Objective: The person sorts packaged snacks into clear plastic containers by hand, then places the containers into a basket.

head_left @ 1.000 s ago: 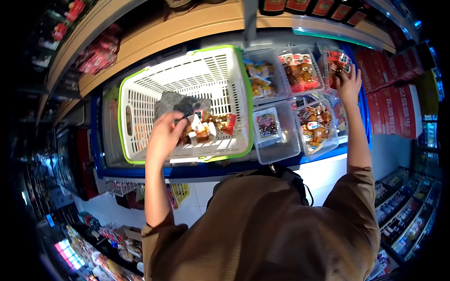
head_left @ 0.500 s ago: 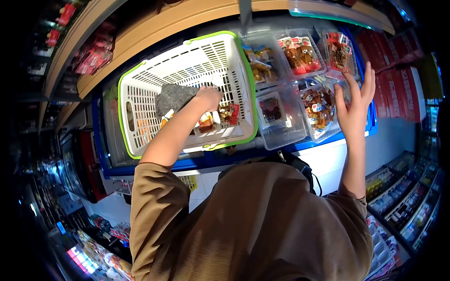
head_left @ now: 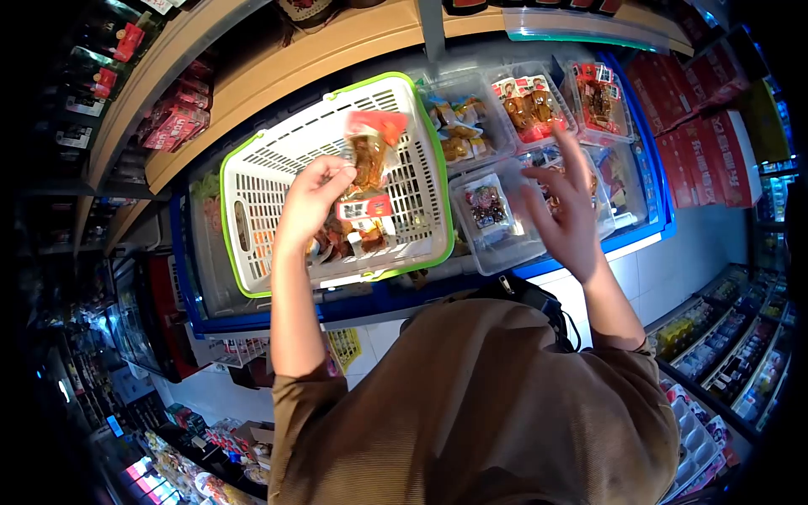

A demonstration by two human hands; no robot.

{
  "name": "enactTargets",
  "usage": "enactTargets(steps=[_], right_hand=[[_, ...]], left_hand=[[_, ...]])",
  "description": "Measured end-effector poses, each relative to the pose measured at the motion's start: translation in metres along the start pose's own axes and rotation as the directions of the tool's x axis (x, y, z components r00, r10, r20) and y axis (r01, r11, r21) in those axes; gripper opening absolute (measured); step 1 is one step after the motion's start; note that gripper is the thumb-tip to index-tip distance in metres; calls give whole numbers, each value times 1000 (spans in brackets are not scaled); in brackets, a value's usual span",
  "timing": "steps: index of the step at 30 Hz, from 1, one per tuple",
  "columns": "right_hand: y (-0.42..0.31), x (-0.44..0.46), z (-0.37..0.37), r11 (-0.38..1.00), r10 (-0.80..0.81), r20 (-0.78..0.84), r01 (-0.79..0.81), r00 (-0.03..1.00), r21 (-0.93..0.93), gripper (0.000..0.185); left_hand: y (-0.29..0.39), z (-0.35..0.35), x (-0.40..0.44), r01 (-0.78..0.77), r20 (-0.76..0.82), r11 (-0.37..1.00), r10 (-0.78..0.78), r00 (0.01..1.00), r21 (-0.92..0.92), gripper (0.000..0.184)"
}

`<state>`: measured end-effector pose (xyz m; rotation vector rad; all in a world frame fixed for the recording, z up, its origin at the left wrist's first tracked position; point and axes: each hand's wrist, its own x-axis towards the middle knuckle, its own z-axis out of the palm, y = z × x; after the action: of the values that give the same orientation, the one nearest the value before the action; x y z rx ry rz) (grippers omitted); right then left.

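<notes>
My left hand (head_left: 316, 202) is closed on a clear snack packet (head_left: 369, 164) with a red top and brown contents, held up over the basket and slightly blurred. The white slotted basket (head_left: 324, 109) has a green rim and handle. More brown snack packets (head_left: 368, 237) lie at its near side, partly behind my hand. My right hand (head_left: 566, 219) is open, fingers spread, above the clear plastic bins. Beneath it is a bin of small wrapped snacks (head_left: 557, 198), mostly covered by the hand. To its left, a dark-filled packet (head_left: 490, 206) sits in another bin.
Behind stand bins of red-and-brown packets (head_left: 532, 105), more packets (head_left: 599, 97), and yellow-and-blue packets (head_left: 459, 126). A wooden shelf (head_left: 337, 46) runs along the back. Red boxes (head_left: 703, 160) are stacked at the right. A blue-edged counter (head_left: 189, 278) supports the basket.
My left hand has risen from inside the basket with a snack packet. My right hand has moved left and nearer over the bins. The dark grey item in the basket no longer shows.
</notes>
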<state>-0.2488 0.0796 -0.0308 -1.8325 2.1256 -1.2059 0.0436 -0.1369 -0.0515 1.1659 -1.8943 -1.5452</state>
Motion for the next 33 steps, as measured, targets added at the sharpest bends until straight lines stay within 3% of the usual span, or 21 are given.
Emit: enactTargets(steps=[2, 4, 8, 12, 14, 16, 18, 20, 21, 23, 24, 25, 27, 28, 31, 32, 33], right_hand=[[-12, 2, 13, 987, -9, 82, -4, 997, 162, 22], [-24, 4, 25, 963, -53, 171, 5, 984, 271, 25], [-51, 6, 41, 702, -3, 395, -279, 919, 655, 27], [-50, 4, 52, 332, 9, 457, -434, 890, 838, 31], [-45, 9, 47, 208, 43, 470, -468, 882, 859, 31], [-44, 20, 27, 260, 101, 450, -461, 887, 849, 33], [-29, 30, 9, 341, 121, 423, -438, 898, 832, 33], [-18, 41, -9, 422, 82, 485, -471, 871, 775, 30], [-17, 48, -20, 500, 40, 516, -465, 855, 731, 28], [-29, 57, -39, 570, -1, 614, -505, 789, 649, 24], [-29, 59, -34, 596, -63, 568, -426, 821, 681, 24], [-25, 61, -24, 616, -130, 520, -342, 844, 709, 24], [-21, 62, -6, 630, -242, 438, -203, 866, 750, 24], [-23, 62, -4, 582, -182, 465, -286, 866, 761, 24], [-32, 50, -3, 369, 32, 495, -471, 868, 801, 30], [-30, 40, 6, 347, 114, 387, -401, 915, 848, 31], [-21, 25, 18, 404, 83, 376, -377, 923, 834, 28]], left_hand=[[4, 11, -25, -59, -195, 944, -6, 981, -325, 13], [18, 30, -48, -150, -277, 772, -35, 960, -618, 10], [31, 78, -81, -282, -372, 489, -95, 923, -825, 7], [26, 117, -100, -306, -370, 583, 10, 929, -753, 8], [6, 116, -103, -202, -252, 726, 41, 967, -657, 29], [8, 109, -98, -149, -176, 847, 67, 982, -510, 43], [-2, 87, -97, -202, -115, 643, 175, 978, -739, 70], [1, 66, -97, -236, -60, 570, 310, 949, -787, 82], [10, 62, -95, -229, -42, 671, 283, 958, -706, 87], [17, 62, -91, -206, 54, 793, 288, 956, -574, 72], [31, 70, -88, -208, 86, 832, 291, 953, -514, 65], [30, 71, -81, -313, 189, 870, 405, 895, -381, 54], [48, 90, -90, -111, 133, 923, 171, 976, -368, 30], [54, 96, -89, -14, 120, 919, 67, 990, -395, 20], [40, 108, -84, -162, -93, 924, 138, 986, -347, 5], [36, 114, -81, -158, -184, 917, 95, 978, -367, 2], [36, 117, -82, -142, -208, 925, 71, 976, -351, 5]])
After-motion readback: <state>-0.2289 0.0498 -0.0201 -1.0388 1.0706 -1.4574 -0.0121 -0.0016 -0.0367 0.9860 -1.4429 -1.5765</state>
